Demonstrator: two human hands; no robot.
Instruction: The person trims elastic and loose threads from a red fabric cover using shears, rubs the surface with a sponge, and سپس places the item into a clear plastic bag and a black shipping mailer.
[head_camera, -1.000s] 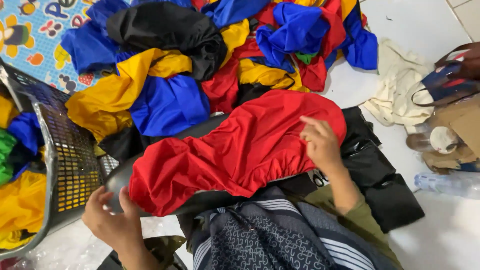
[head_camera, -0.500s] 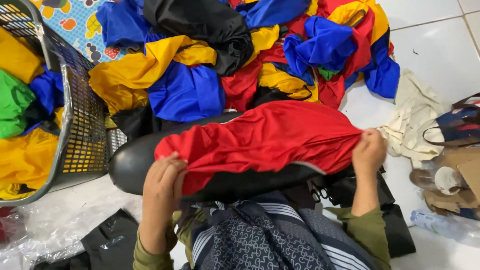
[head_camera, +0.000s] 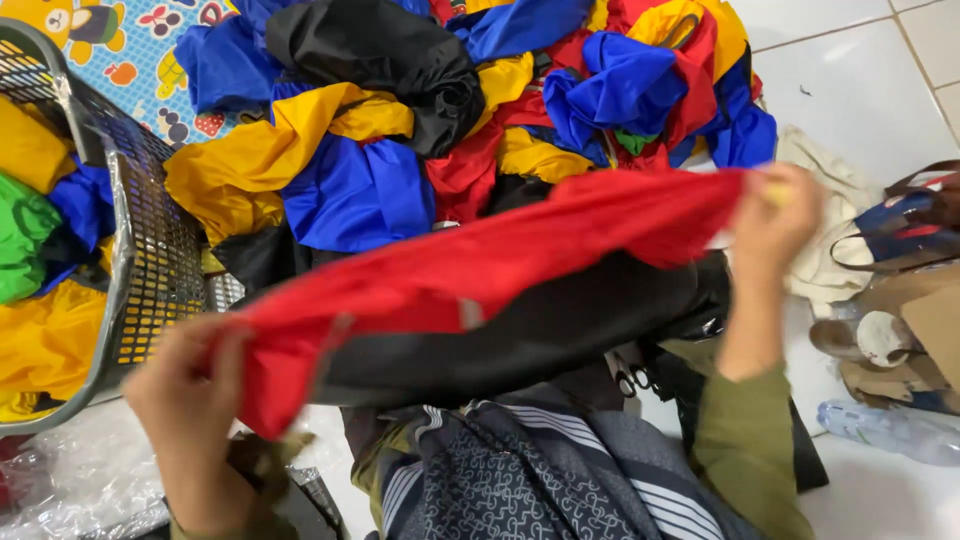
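Left hand (head_camera: 190, 400) gripped the lower-left end of the red cloth (head_camera: 480, 270), fingers closed on it. Right hand (head_camera: 775, 220) pinched the upper-right end, raised higher. Cloth was stretched taut between both hands, slanting up to the right, above a black board (head_camera: 520, 340) on the lap. Mesh basket (head_camera: 140, 250) sat at left, the pile of coloured cloths (head_camera: 350, 190) behind.

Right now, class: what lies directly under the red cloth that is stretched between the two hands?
Under the red cloth shows a black rounded form, with patterned dark fabric below. How far the black form runs beneath the cloth is hidden.
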